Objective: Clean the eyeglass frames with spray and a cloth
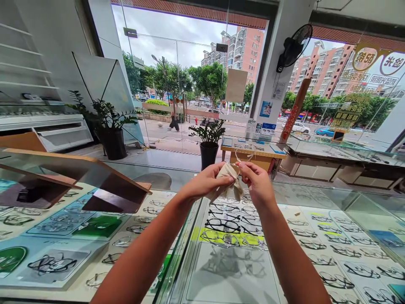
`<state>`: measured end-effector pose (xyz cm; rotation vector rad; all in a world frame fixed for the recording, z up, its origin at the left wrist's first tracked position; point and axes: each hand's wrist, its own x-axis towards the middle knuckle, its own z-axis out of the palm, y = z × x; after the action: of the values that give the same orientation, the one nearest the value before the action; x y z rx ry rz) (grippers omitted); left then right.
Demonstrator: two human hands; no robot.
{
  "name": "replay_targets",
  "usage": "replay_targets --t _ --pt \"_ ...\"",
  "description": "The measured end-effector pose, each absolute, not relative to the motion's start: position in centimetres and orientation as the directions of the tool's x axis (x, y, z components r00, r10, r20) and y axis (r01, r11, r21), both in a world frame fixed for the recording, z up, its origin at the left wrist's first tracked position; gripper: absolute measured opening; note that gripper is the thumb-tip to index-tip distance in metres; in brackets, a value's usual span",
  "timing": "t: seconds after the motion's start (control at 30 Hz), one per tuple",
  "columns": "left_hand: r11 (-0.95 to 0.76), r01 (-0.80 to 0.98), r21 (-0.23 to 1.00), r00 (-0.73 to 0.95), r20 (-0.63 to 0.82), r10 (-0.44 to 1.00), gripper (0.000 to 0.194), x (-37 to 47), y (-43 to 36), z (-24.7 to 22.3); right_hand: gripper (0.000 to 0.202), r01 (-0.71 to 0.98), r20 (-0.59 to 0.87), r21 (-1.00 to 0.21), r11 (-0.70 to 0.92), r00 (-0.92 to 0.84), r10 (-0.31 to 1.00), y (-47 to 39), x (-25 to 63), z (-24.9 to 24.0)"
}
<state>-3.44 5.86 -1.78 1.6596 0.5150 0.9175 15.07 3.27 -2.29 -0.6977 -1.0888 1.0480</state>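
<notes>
Above the glass counter, my left hand (209,180) is closed on a gathered beige cloth (228,174), thumb pressed across its front. The folds of the cloth hang below the fingers. My right hand (255,179) pinches the cloth's upper right edge between thumb and fingertips. A thin pale cord-like loop (238,153) rises just over the fingertips; whether it is fixed to the cloth I cannot tell. Under the glass below both hands lie rows of eyeglasses (223,224), some on a yellow-green strip.
More eyeglasses (335,278) fill the case at right. A brown-edged glass-topped stand (117,196) juts in at left over another display. Beyond the counter are a potted plant (208,154), a wooden desk (248,158) and the glass shopfront. A black fan (294,48) hangs on the pillar.
</notes>
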Motion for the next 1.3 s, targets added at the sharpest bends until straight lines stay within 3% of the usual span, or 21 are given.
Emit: replay_targets --t 0.33,0.8,1.0,1.3 --pt "-0.174 -0.243 0.954 0.507 0.279 0.816 0.054 -1.5 5.0 -2.3 0.038 -0.393 0.362 -0.829 0.398 0.166 0.917 3.9 14.1 -3.3" --pt "-0.252 -0.359 0.898 0.388 0.39 0.835 0.052 -0.6 5.6 -2.7 0.029 -0.406 0.408 -0.807 0.428 0.141 0.902 3.4 13.7 -3.0" --pt "-0.229 -0.368 0.901 0.39 0.373 0.842 0.052 -0.8 5.7 -2.7 0.032 -0.361 0.424 -0.809 0.465 0.191 0.886 3.3 14.1 -2.8" --pt "-0.342 -0.303 0.89 0.276 0.425 0.862 0.057 -0.4 6.3 -3.2 0.036 -0.336 0.46 -0.762 0.554 0.321 0.828 3.9 14.3 -3.1"
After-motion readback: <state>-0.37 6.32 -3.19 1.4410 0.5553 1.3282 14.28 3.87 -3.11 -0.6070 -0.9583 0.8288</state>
